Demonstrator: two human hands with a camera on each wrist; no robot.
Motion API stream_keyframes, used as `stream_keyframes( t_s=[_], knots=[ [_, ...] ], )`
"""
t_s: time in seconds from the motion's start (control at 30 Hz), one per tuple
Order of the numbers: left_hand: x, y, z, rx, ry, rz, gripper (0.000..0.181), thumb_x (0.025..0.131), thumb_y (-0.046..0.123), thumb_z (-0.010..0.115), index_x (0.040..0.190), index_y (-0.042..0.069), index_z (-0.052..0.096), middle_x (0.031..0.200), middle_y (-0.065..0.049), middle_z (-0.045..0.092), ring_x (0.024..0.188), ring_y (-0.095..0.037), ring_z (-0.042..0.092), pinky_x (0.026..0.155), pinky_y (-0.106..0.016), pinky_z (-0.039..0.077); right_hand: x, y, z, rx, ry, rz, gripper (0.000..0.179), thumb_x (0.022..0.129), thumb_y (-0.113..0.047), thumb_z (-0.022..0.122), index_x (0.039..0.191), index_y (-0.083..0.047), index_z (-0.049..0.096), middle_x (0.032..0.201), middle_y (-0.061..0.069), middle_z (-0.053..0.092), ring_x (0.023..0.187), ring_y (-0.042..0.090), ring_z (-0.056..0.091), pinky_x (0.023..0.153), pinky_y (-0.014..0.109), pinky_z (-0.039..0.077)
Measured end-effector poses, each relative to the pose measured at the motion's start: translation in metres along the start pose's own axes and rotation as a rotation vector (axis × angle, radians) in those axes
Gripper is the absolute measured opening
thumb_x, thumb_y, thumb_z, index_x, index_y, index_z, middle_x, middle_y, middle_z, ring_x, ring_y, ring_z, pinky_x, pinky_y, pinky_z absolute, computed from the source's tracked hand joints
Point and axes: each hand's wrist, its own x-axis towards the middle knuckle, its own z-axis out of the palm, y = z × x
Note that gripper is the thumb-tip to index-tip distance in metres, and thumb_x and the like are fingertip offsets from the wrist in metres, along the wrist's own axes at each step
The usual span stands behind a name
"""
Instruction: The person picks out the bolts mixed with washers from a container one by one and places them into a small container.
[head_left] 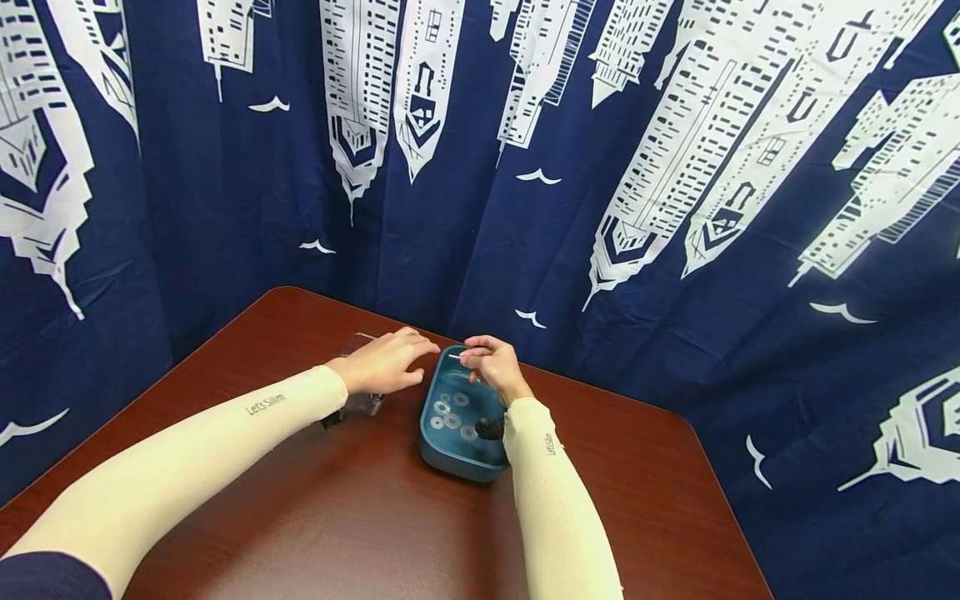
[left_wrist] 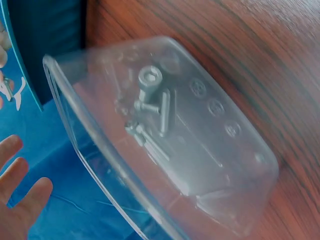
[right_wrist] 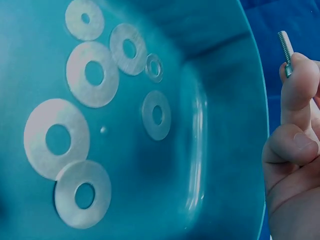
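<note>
My right hand [head_left: 491,367] is over the far end of a teal bin [head_left: 459,465]. Between its thumb and finger it pinches a small threaded screw [right_wrist: 286,48], clearly seen in the right wrist view. Several flat metal washers [right_wrist: 39,137] of different sizes lie on the bin's floor, two of them overlapping. To the left, my left hand [head_left: 384,364] hovers with fingers extended and apart, holding nothing. Below it stands a clear plastic box [left_wrist: 116,162], partly hidden by the hand in the head view. A large socket-head bolt [left_wrist: 148,92] and several smaller screws [left_wrist: 156,145] lie inside it.
Both containers stand on a reddish-brown wooden table [head_left: 352,517], near its far edge. A dark blue curtain [head_left: 442,242] with white building prints hangs right behind. A dark wrist strap [head_left: 491,429] on the right arm overlaps the bin's near right side.
</note>
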Motion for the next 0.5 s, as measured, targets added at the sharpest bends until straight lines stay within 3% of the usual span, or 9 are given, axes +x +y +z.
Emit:
stream_keyframes(
  t_s=[0.07,0.33,0.5],
  knots=[
    [-0.002,-0.003,-0.002,0.007,0.012,-0.002,0.048,0.096,0.022,0.063,0.142,0.012,0.056,0.139,-0.006,0.059,0.135,-0.027,0.047,0.111,-0.049,0.042,0.0,-0.003,0.002,0.009,-0.005,-0.011,0.03,0.086,0.003,0.072,0.115,-0.002,0.067,0.089,0.01,0.074,0.046,0.012,0.057,0.044,0.023,0.034],
    [-0.011,-0.012,-0.012,0.019,0.032,-0.009,0.048,0.095,0.022,0.061,0.142,0.012,0.056,0.142,-0.007,0.058,0.133,-0.028,0.048,0.109,-0.049,0.044,0.001,-0.014,0.011,0.065,-0.029,0.001,0.03,0.085,0.006,0.071,0.113,-0.004,0.068,0.097,0.019,0.074,0.048,0.013,0.054,0.053,0.026,0.049],
    [-0.016,-0.018,-0.016,0.02,0.037,-0.024,0.047,0.095,0.021,0.06,0.141,0.011,0.057,0.14,-0.007,0.058,0.132,-0.027,0.049,0.109,-0.049,0.043,0.002,-0.018,0.016,0.064,-0.037,-0.011,0.029,0.086,0.007,0.07,0.113,-0.004,0.068,0.096,0.017,0.073,0.049,0.013,0.054,0.054,0.027,0.048]
  ],
)
